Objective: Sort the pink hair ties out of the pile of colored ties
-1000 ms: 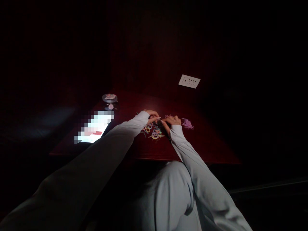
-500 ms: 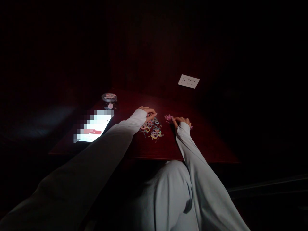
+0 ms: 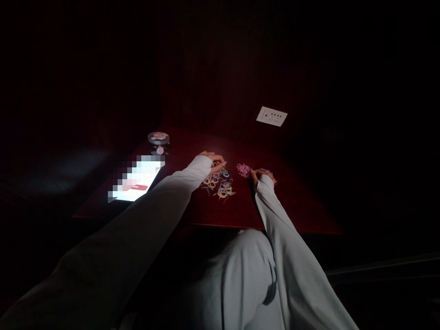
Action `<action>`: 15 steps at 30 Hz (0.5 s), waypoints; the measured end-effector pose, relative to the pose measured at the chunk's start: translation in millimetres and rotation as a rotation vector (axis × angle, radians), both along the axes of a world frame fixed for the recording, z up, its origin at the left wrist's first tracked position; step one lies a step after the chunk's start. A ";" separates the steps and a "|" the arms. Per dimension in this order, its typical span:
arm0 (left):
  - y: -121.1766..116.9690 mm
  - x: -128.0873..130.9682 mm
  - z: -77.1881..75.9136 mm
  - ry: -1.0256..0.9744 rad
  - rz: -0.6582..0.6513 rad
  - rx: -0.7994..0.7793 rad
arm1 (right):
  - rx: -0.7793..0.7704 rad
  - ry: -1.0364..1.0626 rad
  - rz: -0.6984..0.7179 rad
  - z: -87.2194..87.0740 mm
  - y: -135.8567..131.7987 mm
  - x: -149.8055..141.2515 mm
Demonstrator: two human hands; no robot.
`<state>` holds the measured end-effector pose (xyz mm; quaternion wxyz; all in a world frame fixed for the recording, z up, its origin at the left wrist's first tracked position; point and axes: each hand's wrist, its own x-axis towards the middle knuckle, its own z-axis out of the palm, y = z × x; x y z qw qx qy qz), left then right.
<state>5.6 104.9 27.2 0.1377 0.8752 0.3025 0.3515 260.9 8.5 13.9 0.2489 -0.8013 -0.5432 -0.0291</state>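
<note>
My left hand (image 3: 216, 160) is bent over a loose pile of small coloured hair ties (image 3: 225, 189) and thin clips. Its thumb and fingers are curved but apart, and no object shows between them. Past the sleeve, my right hand (image 3: 263, 176) rests low at a small heap of purple, thin-stranded pieces (image 3: 264, 170), partly covering it. The right fingertips are hidden, so their grip is unclear. Just left of that hand lies a tangled clump of pink strands (image 3: 244, 170), probably small rubber bands.
A clear lidded jar (image 3: 158, 143) with a sticker stands at the back left of the dark red table (image 3: 213, 217). In front of it lies a lit screen (image 3: 137, 185), partly blurred out. A white socket plate (image 3: 272, 116) is on the wall behind.
My hands were close together over the pile a second ago and have since parted. The right moved rightward to the purple heap, uncovering the pink clump; the left drew back slightly.
</note>
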 end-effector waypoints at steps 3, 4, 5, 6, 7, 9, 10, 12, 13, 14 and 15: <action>1.9 1.3 -2.1 -0.004 0.000 0.013 | -0.009 0.005 -0.017 -1.6 2.4 -0.1; 2.6 2.0 -3.3 -0.011 0.002 0.020 | -0.011 0.008 -0.023 -2.1 3.1 -0.2; 3.1 2.8 -4.5 -0.019 0.005 0.027 | -0.014 0.012 -0.028 -2.6 3.7 -0.1; 3.6 3.6 -5.7 -0.028 0.011 0.031 | -0.018 0.016 -0.033 -3.1 4.1 0.2; 3.8 4.2 -6.6 -0.035 0.017 0.033 | -0.023 0.019 -0.034 -3.6 4.2 0.5; 3.6 5.0 -7.3 -0.038 0.030 0.027 | -0.028 0.020 -0.021 -4.6 4.0 1.7; 3.2 4.9 -7.0 -0.031 0.032 0.020 | -0.028 0.021 -0.010 -5.1 3.8 2.3; 1.9 4.3 -5.6 -0.015 0.023 0.010 | -0.028 0.030 0.007 -5.9 3.5 3.6; 1.1 3.8 -4.7 -0.014 0.020 0.010 | -0.028 0.038 0.018 -6.1 3.5 4.2; 0.2 3.3 -3.7 -0.016 0.018 0.012 | -0.031 0.048 0.023 -6.1 3.7 4.8; -0.7 3.0 -2.8 -0.020 0.018 0.012 | -0.038 0.059 0.026 -6.0 4.0 5.2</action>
